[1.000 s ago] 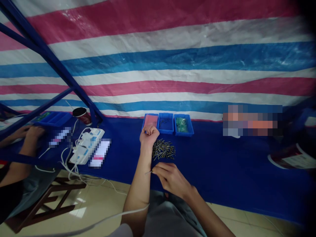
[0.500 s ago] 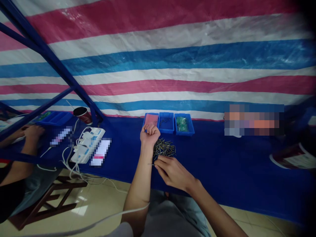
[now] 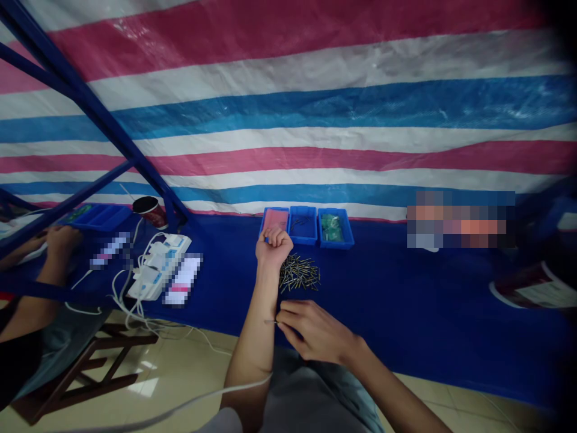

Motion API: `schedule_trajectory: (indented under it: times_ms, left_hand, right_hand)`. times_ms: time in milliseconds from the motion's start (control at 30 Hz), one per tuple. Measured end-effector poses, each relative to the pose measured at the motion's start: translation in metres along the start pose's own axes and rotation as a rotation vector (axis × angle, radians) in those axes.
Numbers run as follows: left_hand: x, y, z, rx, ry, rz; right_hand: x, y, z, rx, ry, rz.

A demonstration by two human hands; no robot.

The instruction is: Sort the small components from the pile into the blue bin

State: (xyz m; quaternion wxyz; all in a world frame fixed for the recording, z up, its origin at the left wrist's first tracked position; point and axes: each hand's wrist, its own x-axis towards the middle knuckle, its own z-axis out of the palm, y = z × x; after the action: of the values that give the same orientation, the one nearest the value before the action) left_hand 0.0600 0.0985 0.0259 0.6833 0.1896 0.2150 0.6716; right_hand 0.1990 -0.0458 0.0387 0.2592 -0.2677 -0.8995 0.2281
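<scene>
My left hand (image 3: 274, 246) is palm up at the near edge of a blue bin (image 3: 274, 218) with pinkish contents. Its fingers are curled in, and what they hold, if anything, is hidden. Just right of that wrist lies a loose pile of thin metal drill bits (image 3: 299, 273) on the blue table. Nearer my body, my right hand (image 3: 309, 328) is closed in a pinch on one thin metal drill bit (image 3: 270, 322). The bit points left, over my left forearm in this view. Most of its length is hidden by the fingers.
A blue bin with a few thin pieces (image 3: 303, 231) and one with green packets (image 3: 334, 230) stand behind the pile. A power strip (image 3: 157, 267) with cables and a paper cup (image 3: 151, 211) are leftward. Another person's hand (image 3: 63, 240) works far left. A striped sheet (image 3: 315, 114) hangs behind.
My right hand has drawn back from the pile toward my body, with the thin drill bit in its fingers. The left hand stays in place.
</scene>
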Motion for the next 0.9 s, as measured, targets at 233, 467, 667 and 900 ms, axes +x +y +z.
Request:
schedule_trajectory:
  times_ms: [233,467,667,900]
  left_hand:
    - [-0.001,0.001,0.003,-0.008,0.07,-0.022]
    - [-0.012,0.024,-0.007,0.143,0.128,0.043]
    - [-0.04,0.027,-0.051,1.01,0.1,0.24]
    - [-0.046,0.021,-0.085,1.716,-0.135,0.337]
  right_hand:
    - [-0.001,-0.001,0.002,0.018,0.001,0.084]
    - [-0.007,0.023,-0.024,0.128,0.071,0.189]
    - [0.022,0.094,-0.068,-0.099,0.516,0.459]
    - [0.052,0.147,-0.069,-0.198,0.572,0.508]
